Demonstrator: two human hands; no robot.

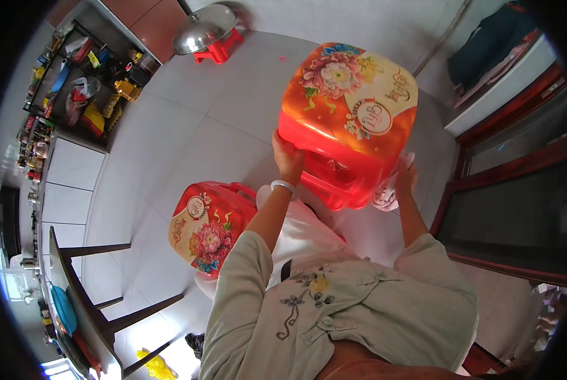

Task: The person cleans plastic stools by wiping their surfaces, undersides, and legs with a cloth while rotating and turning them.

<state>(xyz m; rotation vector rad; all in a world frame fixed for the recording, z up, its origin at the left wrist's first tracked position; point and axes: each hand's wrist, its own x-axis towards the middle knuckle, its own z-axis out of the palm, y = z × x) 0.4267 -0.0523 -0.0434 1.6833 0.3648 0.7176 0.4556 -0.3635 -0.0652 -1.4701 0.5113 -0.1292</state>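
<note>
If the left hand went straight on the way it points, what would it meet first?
Most likely the red stool right in front of the left hand; they seem to touch already, though depth is hard to judge.

red stool [353, 120]: plastic, glossy, orange-and-cream seat print with pink peony, seat face toward the camera; near side edge against left fingers [281, 147] | cloth [387, 193]: pale pink and white, crumpled, bunched at right fingers [408, 171], beside the stool's right side
</note>
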